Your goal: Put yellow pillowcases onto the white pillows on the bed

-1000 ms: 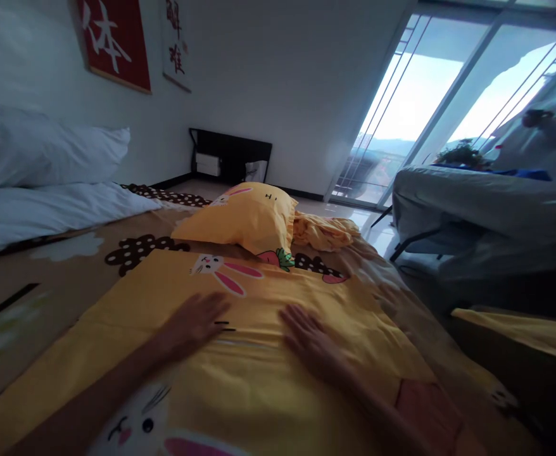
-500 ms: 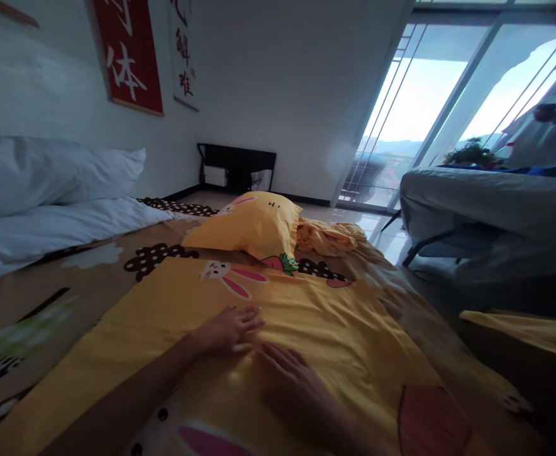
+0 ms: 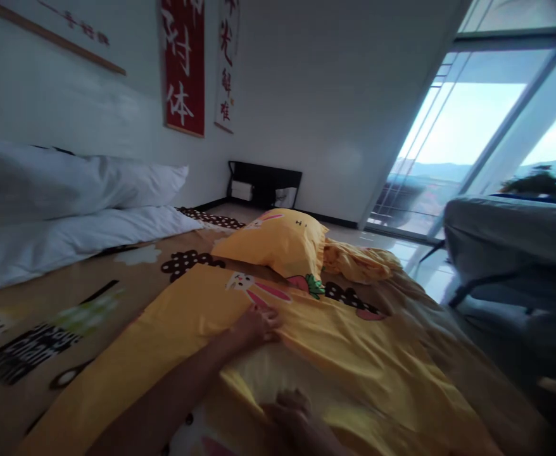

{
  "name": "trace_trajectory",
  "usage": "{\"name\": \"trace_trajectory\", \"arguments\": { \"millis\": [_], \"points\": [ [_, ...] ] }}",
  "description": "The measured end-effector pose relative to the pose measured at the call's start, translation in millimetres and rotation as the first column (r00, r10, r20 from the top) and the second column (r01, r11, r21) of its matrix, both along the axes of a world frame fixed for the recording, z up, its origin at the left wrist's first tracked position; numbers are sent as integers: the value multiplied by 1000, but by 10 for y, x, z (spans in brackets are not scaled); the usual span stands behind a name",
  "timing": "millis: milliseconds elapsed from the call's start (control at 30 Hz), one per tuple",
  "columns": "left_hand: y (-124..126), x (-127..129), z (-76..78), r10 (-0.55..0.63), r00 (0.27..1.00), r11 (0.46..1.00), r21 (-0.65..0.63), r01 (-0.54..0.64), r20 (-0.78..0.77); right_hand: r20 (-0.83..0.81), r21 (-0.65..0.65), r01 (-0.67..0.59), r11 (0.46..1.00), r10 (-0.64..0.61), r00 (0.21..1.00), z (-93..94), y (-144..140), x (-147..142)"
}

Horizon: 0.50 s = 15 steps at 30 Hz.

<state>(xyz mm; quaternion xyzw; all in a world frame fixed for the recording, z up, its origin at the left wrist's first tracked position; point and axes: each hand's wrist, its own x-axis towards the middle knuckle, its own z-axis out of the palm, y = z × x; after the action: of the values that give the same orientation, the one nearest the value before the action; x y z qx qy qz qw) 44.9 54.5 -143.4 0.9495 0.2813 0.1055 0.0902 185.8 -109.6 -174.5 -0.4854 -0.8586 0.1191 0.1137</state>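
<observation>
A yellow pillowcase with rabbit prints is spread over the bed in front of me. My left hand lies on its middle, just below a printed rabbit, with fingers bent into the cloth. Nearer to me, my right hand is closed on a raised fold of the same fabric; its fingertips are partly hidden and a little blurred. Between the hands a paler patch of cloth shows. Beyond the pillowcase rests a plump yellow pillow, also rabbit-printed.
Crumpled yellow cloth lies right of the plump pillow. White pillows are stacked along the left wall. Brown patterned bedding covers the bed. A covered piece of furniture stands at the right by the glass door.
My right hand has drawn back toward me and closed on cloth, lifting a fold. My left hand's spread fingers have bent. The view has turned left.
</observation>
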Motion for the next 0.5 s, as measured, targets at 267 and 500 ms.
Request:
{"name": "trace_trajectory", "arguments": {
  "millis": [267,500],
  "points": [
    [262,-470,129,84,995,992,-93,-88,-43,22,314,133,940,-148,989,343,678,293],
    [519,-2922,376,869,446,458,-8,-889,214,114,326,33,945,-74,991,-550,911,613]
  ]
}}
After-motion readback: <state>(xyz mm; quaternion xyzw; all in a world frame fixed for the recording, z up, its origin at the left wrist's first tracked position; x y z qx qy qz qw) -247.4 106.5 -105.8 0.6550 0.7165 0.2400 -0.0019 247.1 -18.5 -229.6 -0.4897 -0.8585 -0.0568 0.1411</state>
